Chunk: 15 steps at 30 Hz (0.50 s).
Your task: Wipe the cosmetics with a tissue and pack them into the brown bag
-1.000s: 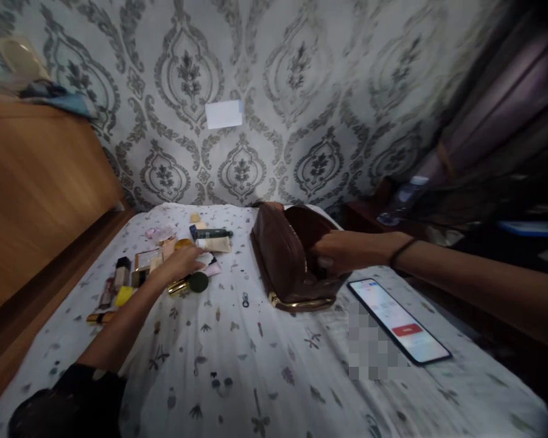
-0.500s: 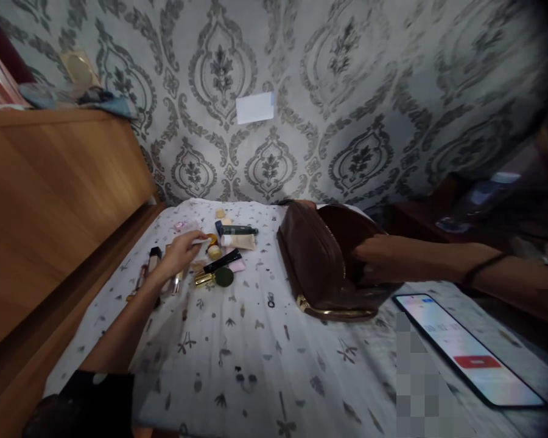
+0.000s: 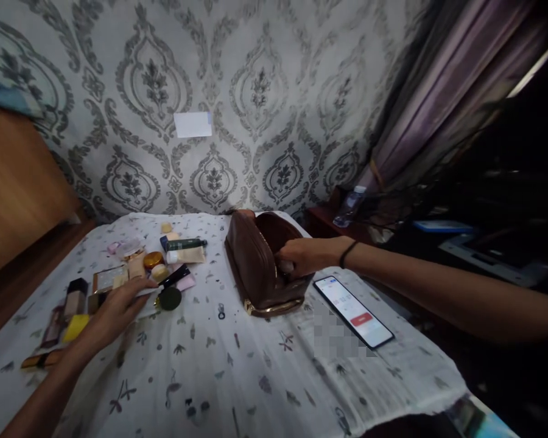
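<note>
My left hand [image 3: 119, 304] hovers over the cosmetics, with thumb and forefinger closed around a small white item [image 3: 158, 289] whose kind I cannot make out. Near its fingertips lie a dark green round compact [image 3: 170, 298] and a black tube [image 3: 174, 276]. My right hand [image 3: 300, 255] reaches into the open mouth of a brown cosmetic bag [image 3: 251, 261]. Its fingers curl on a pale object, partly hidden by the bag's edge. The bag stands on the patterned white cloth [image 3: 228, 371], its zip open.
An amber-lidded jar [image 3: 153, 260], a dark green tube [image 3: 187, 243], a cream tube [image 3: 187, 255] and a foundation bottle [image 3: 75, 298] lie at left. A lit phone [image 3: 354, 313] rests right of the bag. Behind are a water bottle [image 3: 349, 207] and a patterned wall [image 3: 260, 91].
The view has swung right, so the bag and cosmetics appear further left. My left hand has come back from the amber jar toward the near cosmetics. My right hand sits less deep in the bag.
</note>
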### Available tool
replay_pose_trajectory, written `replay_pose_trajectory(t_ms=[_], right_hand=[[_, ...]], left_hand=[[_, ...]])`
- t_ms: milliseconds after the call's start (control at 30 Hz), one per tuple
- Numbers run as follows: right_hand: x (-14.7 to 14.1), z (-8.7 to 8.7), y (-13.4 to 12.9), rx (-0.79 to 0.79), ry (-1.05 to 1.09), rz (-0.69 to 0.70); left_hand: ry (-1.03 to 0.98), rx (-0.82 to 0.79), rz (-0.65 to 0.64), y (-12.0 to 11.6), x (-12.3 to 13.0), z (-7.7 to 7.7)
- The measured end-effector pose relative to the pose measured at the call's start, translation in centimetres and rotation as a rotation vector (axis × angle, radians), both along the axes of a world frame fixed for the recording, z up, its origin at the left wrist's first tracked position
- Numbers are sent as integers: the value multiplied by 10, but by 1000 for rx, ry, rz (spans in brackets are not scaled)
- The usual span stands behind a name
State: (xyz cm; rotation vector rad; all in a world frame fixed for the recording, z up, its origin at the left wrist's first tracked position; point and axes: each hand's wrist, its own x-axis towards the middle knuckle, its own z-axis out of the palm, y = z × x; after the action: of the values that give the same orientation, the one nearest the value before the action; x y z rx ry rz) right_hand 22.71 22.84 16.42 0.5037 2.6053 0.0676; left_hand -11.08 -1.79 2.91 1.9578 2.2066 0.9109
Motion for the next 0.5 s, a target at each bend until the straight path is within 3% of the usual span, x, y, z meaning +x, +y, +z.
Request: replay_pose_trajectory(t_ms=[233, 500], right_hand=[[1, 2, 3, -58, 52, -3], [6, -2, 13, -125, 148, -2]], left_hand=[[8, -11, 9, -1, -5, -14], [2, -33, 18, -4, -5, -16]])
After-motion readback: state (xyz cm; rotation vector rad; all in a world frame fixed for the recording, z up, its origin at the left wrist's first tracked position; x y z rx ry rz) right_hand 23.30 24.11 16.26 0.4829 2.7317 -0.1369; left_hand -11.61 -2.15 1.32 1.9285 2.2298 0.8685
